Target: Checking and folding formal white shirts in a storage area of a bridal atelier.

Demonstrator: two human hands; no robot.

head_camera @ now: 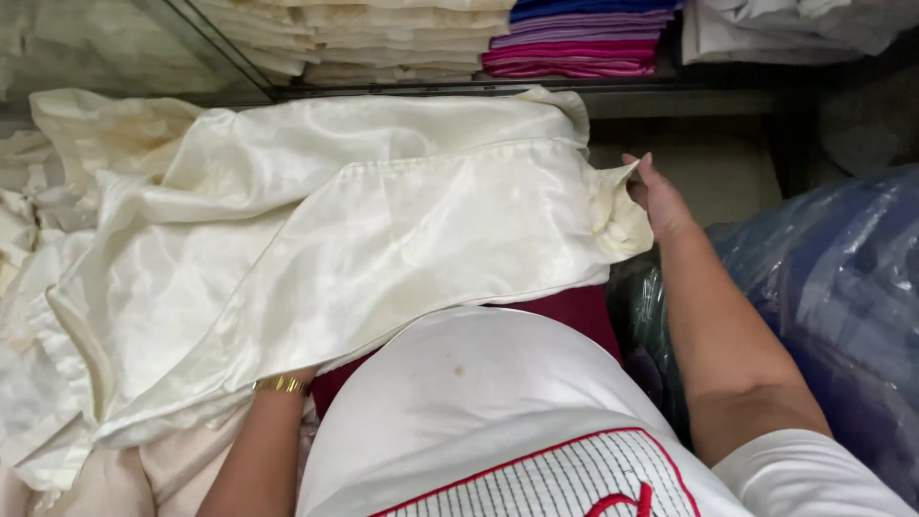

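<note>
A large cream satin cloth (364, 220) lies spread in front of me, with faint yellowish stains. My right hand (659, 199) grips its right corner, fingers closed on the bunched edge. My left forearm, with a gold bracelet (281, 386) at the wrist, reaches under the cloth's near edge; my left hand itself is hidden beneath the fabric.
Stacks of folded cream cloths (383, 38) and pink, purple and blue cloths (579, 38) sit on a shelf at the back. More crumpled cream fabric (38, 287) lies at the left. A clear plastic bag with dark blue cloth (833, 278) is at the right.
</note>
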